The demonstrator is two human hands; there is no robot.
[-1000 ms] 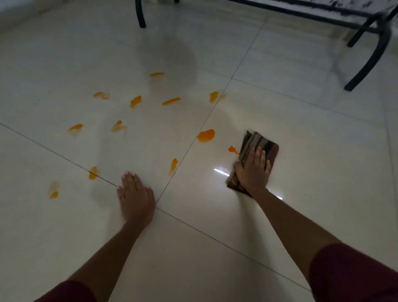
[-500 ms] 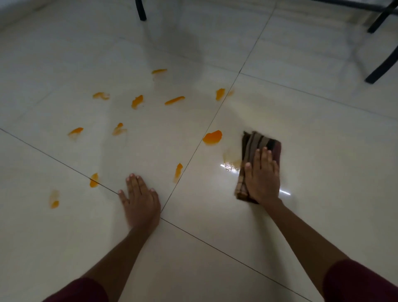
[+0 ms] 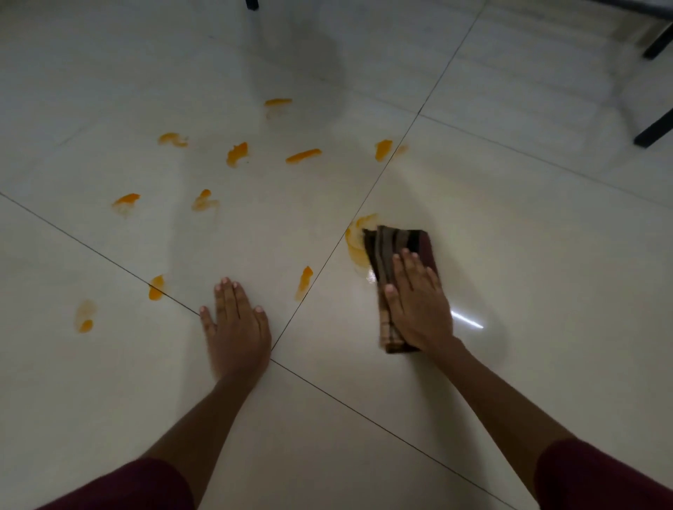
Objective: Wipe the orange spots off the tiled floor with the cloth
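A folded brown striped cloth (image 3: pixel 391 247) lies on the pale tiled floor (image 3: pixel 510 236). My right hand (image 3: pixel 418 302) presses flat on top of it. The cloth's far left corner touches a smeared orange spot (image 3: pixel 355 236) beside a tile joint. My left hand (image 3: pixel 236 324) rests flat on the floor with fingers together, holding nothing. Several orange spots dot the tile to the left, among them an orange streak (image 3: pixel 304 282) just right of my left hand, a spot (image 3: pixel 156 287) on the joint, and a spot (image 3: pixel 382 149) farther off.
Black furniture legs (image 3: pixel 653 131) stand at the far right, and another leg (image 3: pixel 252 4) at the top edge. A bright light reflection (image 3: pixel 468 320) shines on the tile right of my right hand.
My right hand slid the cloth forward and left over the large orange spot, smearing it. The small spot beside the cloth a second ago is gone. My left hand stayed planted.
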